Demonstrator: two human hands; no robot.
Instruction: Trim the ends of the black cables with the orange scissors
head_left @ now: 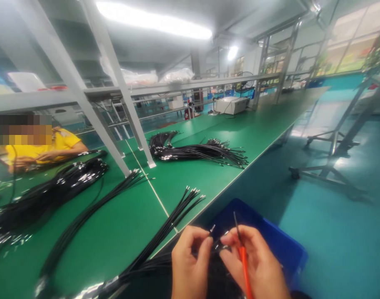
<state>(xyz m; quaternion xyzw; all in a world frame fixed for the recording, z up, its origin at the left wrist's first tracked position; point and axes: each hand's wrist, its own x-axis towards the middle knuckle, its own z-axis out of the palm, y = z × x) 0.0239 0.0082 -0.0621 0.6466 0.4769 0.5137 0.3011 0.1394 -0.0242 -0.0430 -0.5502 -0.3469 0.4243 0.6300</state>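
Note:
My left hand (193, 261) is closed in a pinch on a black cable whose short metal-tipped end (212, 228) pokes up past the thumb. Beside it, my right hand (255, 257) is wrapped round an orange-handled tool (244, 265) with a thin dark shaft pointing up; its exact kind is unclear. Something small and shiny shows by the right fingertips, too blurred to name. A bundle of black cables (165, 228) with bare metal ends lies along the table edge to the left of my hands. Below both hands sits a blue bin (283, 245).
The green table (93, 245) carries another cable bundle (84, 216), a cable pile (190, 151) and bagged cables (55, 187). Grey shelf posts (127, 95) rise from it. A person in a yellow top (65, 141) works at left. A wheeled stand (327, 174) is on the floor at right.

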